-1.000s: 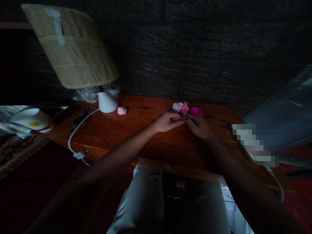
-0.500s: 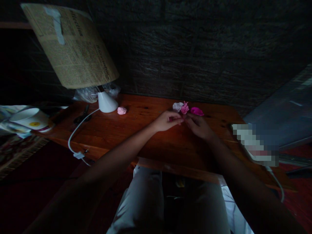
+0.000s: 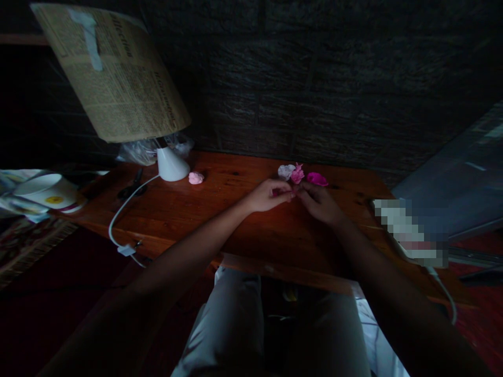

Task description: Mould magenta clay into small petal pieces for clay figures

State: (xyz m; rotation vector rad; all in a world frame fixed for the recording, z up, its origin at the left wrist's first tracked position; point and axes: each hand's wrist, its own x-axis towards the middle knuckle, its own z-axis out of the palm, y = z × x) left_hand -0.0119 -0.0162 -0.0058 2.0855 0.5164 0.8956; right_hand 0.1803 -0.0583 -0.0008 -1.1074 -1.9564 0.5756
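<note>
While the left hand point(image 3: 271, 195) curls its fingers around a small magenta piece point(image 3: 276, 193), partly hidden in its grasp, the right hand point(image 3: 319, 201) meets it with fingertips bunched at the piece's right end. Just beyond the hands on the wooden table point(image 3: 251, 230) lie a ruffled pink flower point(image 3: 297, 174), a whitish one point(image 3: 285, 172) and a magenta cup shape point(image 3: 317, 179).

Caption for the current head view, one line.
Both hands pinch a small magenta piece over the wooden table, right of a newspaper-shaded lamp.
</note>
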